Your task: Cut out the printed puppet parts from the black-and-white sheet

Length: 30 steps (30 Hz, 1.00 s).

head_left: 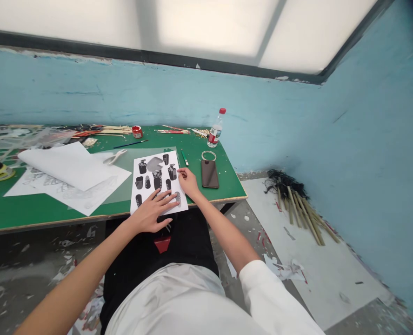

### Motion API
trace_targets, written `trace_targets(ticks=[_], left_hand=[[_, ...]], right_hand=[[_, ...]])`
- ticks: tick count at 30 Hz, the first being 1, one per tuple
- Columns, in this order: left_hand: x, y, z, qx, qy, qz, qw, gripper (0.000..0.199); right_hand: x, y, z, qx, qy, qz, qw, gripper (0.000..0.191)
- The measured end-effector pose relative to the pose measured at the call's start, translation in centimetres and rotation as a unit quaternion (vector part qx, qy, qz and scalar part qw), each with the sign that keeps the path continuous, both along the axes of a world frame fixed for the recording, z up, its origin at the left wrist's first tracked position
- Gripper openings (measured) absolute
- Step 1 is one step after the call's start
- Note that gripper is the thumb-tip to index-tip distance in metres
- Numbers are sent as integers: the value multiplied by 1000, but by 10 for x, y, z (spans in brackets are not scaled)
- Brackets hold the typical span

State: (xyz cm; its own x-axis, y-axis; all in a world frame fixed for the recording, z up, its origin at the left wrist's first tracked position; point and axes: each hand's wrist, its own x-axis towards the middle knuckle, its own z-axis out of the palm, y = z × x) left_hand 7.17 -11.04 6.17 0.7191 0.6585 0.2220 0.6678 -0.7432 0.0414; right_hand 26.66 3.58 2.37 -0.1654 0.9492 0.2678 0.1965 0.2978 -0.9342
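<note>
A white sheet printed with several black and grey shapes [156,179] lies at the front edge of the green table [18,204]. My left hand [152,211] rests flat on the sheet's lower part, fingers spread. My right hand [188,182] touches the sheet's right edge with its fingertips pinched together; whether it holds something small I cannot tell.
A dark phone [209,173], a tape ring [209,155] and a green pen [184,158] lie right of the sheet. A water bottle [216,128] and a red jar [137,131] stand at the back. Loose papers [70,172] lie left. Bamboo sticks [304,209] lie on the floor.
</note>
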Motion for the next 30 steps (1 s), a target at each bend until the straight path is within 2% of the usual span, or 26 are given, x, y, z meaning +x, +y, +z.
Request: trace_targets(ticks=[30], left_hand=[[-1,4,-14,36,36,-7,999,56]], right_hand=[[1,-3,4,-3,-1,4,1000,29]])
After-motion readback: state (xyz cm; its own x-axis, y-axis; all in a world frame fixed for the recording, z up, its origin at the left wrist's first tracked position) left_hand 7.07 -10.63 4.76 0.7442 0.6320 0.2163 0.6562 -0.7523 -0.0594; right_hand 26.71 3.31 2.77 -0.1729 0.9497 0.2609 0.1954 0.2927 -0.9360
